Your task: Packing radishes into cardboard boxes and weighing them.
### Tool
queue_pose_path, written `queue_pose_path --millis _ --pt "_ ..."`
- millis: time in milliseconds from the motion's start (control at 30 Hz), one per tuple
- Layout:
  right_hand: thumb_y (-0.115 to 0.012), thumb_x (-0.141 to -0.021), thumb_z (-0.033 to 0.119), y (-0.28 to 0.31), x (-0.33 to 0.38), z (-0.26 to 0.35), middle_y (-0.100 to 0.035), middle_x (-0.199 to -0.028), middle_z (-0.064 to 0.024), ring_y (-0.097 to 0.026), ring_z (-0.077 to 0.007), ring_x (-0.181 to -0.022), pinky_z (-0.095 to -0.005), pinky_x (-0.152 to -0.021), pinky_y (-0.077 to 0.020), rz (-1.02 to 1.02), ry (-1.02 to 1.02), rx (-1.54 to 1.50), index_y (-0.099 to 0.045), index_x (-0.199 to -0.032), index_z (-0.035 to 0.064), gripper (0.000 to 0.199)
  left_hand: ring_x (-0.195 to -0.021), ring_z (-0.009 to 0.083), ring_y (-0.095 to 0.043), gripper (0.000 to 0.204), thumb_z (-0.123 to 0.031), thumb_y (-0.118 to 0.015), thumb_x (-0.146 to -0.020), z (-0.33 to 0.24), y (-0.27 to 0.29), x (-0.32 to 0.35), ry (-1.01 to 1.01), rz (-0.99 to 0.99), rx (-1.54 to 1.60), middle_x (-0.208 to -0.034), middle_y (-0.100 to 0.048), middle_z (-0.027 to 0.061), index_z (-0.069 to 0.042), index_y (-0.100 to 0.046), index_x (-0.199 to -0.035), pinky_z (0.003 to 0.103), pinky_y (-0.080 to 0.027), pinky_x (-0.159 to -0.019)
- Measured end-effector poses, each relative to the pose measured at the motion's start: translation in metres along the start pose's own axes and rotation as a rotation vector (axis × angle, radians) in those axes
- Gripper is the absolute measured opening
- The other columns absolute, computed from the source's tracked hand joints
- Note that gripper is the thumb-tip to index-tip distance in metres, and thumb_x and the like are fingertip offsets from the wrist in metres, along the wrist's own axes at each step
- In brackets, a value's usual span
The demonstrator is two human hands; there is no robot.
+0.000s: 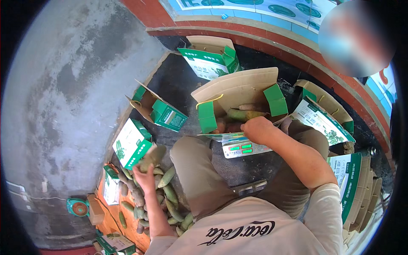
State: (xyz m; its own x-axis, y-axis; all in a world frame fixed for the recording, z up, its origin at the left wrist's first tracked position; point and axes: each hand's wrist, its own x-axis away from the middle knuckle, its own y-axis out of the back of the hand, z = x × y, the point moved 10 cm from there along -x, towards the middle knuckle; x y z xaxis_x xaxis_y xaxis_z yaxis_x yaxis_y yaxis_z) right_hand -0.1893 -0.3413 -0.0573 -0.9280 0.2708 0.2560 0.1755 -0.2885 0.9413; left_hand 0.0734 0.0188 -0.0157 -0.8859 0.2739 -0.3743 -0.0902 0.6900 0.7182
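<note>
Gripping a green stalk (152,156) in the left hand (144,177) above the pile (170,199), right hand (258,129) closed at the open box (238,91), contents of that grip hidden.

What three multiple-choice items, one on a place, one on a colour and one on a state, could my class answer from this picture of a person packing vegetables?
1. Where is the right hand?
A. In the open box on the scale
B. On the heap
C. On a knee

2. Which colour trims the open box?
A. Red
B. Green
C. Blue

3. What is the left hand doing?
A. Resting empty
B. Holding tape
C. Gripping a vegetable

Answers: 1 A, the hand lies at the box mouth above the scale. 2 B, its flaps are green. 3 C, its fingers close on a vegetable lifted above the heap.
</note>
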Motion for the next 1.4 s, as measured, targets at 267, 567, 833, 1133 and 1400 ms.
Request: queue_pose_path --millis 267,567,833,1133,1400 --pt "-0.053 -0.076 0.01 -0.003 -0.001 -0.002 -0.067 -0.086 -0.0157 -0.066 -0.0305 -0.082 -0.0405 -0.068 -0.0522 -0.095 0.043 -0.001 -0.068 -0.08 0.0042 0.017 -0.086 0.015 -0.05 0.034 -0.016 -0.07 -0.077 -0.191 -0.052 -0.042 -0.052 0.246 0.564 -0.093 -0.054 0.008 0.001 -0.053 -0.1 0.029 -0.041 -0.081" --pt "-0.053 -0.073 0.009 -0.001 0.001 -0.001 -0.067 -0.082 -0.0157 -0.066 -0.0305 -0.078 -0.0404 -0.065 -0.0522 -0.193 0.082 -0.014 -0.069 -0.077 0.0034 0.017 -0.118 0.026 -0.049 0.041 -0.001 -0.057 -0.085 -0.25 -0.122 -0.009 -0.14 0.498 0.739 -0.132 -0.043 0.0173 0.001 -0.04 -0.122 0.034 -0.043 -0.095" --pt "-0.054 -0.072 0.009 -0.001 0.0 0.0 -0.067 -0.083 -0.0167 -0.066 -0.0306 -0.078 -0.04 -0.066 -0.0522 -0.093 0.076 -0.009 -0.069 -0.076 0.0025 0.017 -0.105 0.0286 -0.057 0.022 -0.002 -0.061 -0.079 -0.119 -0.087 -0.014 -0.268 0.207 0.149 -0.108 -0.06 0.0179 0.002 -0.059 -0.1 0.038 -0.043 -0.091" --pt "-0.054 -0.076 0.011 -0.001 0.002 -0.002 -0.067 -0.082 -0.0159 -0.066 -0.0307 -0.08 -0.0411 -0.068 -0.0522 -0.066 0.023 0.013 -0.068 -0.08 0.0028 0.017 -0.106 0.0326 -0.056 0.046 -0.034 -0.066 -0.075 0.182 -0.149 0.123 0.24 0.677 -0.275 -0.112 -0.06 0.02 -0.004 -0.059 -0.11 0.04 -0.044 -0.091" --pt "-0.057 -0.079 0.019 -0.004 0.001 -0.005 -0.066 -0.081 -0.0156 -0.065 -0.0316 -0.079 -0.0436 -0.069 -0.0512 -0.034 0.012 0.025 -0.067 -0.085 0.0045 0.019 -0.116 0.0348 -0.049 0.054 -0.041 -0.053 -0.08 0.341 -0.193 0.348 0.085 1.284 -0.455 -0.125 -0.05 0.0226 -0.006 -0.052 -0.121 0.04 -0.04 -0.097"
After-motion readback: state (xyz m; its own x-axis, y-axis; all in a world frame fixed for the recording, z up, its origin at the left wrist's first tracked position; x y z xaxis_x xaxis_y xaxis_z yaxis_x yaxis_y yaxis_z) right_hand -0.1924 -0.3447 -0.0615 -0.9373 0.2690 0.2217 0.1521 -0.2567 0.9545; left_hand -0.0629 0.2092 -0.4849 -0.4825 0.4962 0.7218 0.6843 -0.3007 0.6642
